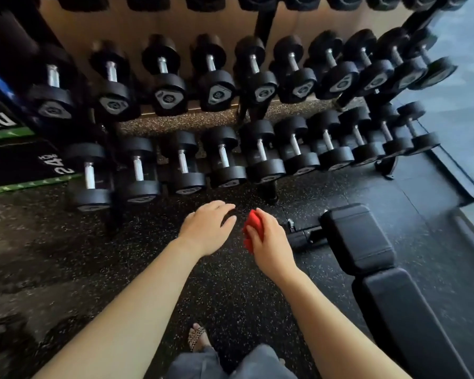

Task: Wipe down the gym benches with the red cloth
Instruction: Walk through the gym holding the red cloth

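Right hand (268,242) clenched round the red cloth (251,228); left hand (207,228) released — both beside the bench (361,239).

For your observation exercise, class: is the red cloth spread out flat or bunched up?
Bunched up. The red cloth is crumpled in the right hand, whose fingers curl round it.

Ten dumbbells (164,77) fill the rack's (263,26) middle row at twelve o'clock, and ten more fill its lowest row. One red cloth (253,222). One bench (367,242) at four o'clock. Two grips: left grip (205,228), right grip (271,242). One sandalled foot (197,337).
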A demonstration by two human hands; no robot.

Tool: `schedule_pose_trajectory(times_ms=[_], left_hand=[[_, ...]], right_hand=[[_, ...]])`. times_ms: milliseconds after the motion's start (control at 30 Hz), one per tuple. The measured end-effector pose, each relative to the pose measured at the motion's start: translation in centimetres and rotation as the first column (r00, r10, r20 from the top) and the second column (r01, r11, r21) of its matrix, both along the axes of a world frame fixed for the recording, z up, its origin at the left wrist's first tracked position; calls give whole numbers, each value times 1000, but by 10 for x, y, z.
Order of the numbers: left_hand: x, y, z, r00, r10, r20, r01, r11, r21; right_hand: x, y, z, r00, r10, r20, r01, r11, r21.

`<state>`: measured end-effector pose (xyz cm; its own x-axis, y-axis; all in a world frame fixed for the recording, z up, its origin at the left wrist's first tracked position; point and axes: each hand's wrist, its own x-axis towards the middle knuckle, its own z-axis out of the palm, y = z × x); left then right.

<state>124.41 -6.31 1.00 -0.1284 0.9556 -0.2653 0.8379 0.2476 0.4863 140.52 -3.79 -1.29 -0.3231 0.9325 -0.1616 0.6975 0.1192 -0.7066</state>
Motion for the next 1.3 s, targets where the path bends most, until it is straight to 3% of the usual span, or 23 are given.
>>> schedule_pose_trajectory(times_ms=[333,567,767,1100,1300], left_hand=[[-163,-65,8,946,322,-20,-323,946,-18],[-239,-110,4,852,524,-8,-523,850,-53],[-317,-116,5,755,656,-16,-656,753,-54],[-453,-89,9,637,770,-17,-768,634,-92],[-514,-120,9,535,845,-2,-839,532,-113]], right_hand=[[-176,-7,3,945,326,-8,-326,945,6],[-277,-15,3,835,549,44,-550,835,22],[-370,5,-5,682,728,74,-732,677,83],[-528,50,-13,489,872,5,-872,488,37],[-618,36,-20,412,911,-19,-911,412,-9]])
